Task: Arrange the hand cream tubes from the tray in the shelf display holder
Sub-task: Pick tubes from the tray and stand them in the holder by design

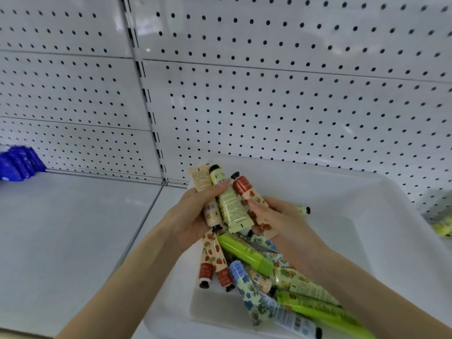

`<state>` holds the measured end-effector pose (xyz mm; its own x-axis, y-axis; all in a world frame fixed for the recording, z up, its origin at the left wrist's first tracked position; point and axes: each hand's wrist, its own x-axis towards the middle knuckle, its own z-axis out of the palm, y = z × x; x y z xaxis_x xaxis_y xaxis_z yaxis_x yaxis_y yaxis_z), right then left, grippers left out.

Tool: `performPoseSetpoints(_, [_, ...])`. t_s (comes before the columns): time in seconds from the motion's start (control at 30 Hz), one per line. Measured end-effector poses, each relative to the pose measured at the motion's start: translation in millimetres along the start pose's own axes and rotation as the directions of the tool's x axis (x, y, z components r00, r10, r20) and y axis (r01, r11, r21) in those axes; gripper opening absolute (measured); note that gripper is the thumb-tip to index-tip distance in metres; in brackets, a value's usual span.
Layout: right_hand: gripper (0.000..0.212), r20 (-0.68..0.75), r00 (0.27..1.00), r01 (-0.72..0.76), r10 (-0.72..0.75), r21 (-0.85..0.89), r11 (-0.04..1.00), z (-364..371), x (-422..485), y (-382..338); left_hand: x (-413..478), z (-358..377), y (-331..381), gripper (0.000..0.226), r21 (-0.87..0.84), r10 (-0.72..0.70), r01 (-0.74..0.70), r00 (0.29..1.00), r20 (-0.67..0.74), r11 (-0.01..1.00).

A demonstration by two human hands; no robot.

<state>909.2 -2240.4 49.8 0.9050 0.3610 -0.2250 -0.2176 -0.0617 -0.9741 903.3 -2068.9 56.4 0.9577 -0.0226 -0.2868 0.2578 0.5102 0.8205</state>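
Note:
A white tray (354,192) stands on the shelf and holds several hand cream tubes (247,255) in red, green and blue patterns, piled at its near side. Above the tray my left hand (195,214) grips a peach tube (200,181) and a pale yellow tube (231,204). My right hand (276,221) holds a red strawberry-patterned tube (244,189), pressed against the yellow one. One more tube's black cap (304,210) pokes out behind my right hand. The display holder is partly in view at the right edge (442,226), blurred, with yellowish tubes in it.
A white shelf board (73,228) spreads to the left. A white pegboard wall (269,94) rises behind the tray. Blue packets (18,165) lie at the far left of the shelf.

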Motion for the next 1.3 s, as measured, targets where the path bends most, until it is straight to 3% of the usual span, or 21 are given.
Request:
performPoseSetpoints(0.13, [0.023, 0.019, 0.999, -0.029, 0.027, 0.106, 0.994, -5, -2, -5, -1, 2, 0, 0.041, -0.016, -0.007, 0.008, 1.000, 0.024, 1.000])
performPoseSetpoints(0.33, [0.019, -0.027, 0.999, 0.034, -0.035, -0.006, 0.999, -1, -1, -5, 0, 3, -3, 0.028, 0.151, 0.018, -0.024, 0.999, 0.038, 0.988])
performPoseSetpoints(0.43, [0.023, -0.102, 0.994, 0.042, -0.040, 0.017, 0.999, -2, 1, -6, -1, 3, -3, 0.021, 0.153, 0.015, -0.020, 0.999, 0.033, 0.988])
performPoseSetpoints(0.63, [0.026, -0.079, 0.996, 0.031, -0.033, -0.018, 0.999, 0, 3, -4, -1, 5, -2, 0.021, 0.160, -0.021, 0.013, 0.999, 0.046, 0.987])
performPoseSetpoints(0.83, [0.029, -0.132, 0.989, 0.058, -0.067, -0.066, 0.996, 4, 8, -1, -1, 5, -2, 0.033, 0.160, -0.035, 0.025, 0.998, 0.058, 0.987])
performPoseSetpoints(1.17, [0.023, -0.090, 0.988, 0.109, -0.125, -0.168, 0.980, 8, 6, 1, 1, 1, -1, 0.010, 0.201, 0.009, -0.016, 0.999, 0.036, 0.979])
performPoseSetpoints(1.3, [0.022, -0.087, 0.986, 0.125, -0.141, -0.171, 0.977, 9, 5, 0, 1, 1, -1, 0.013, 0.208, 0.016, -0.020, 1.000, 0.024, 0.978])
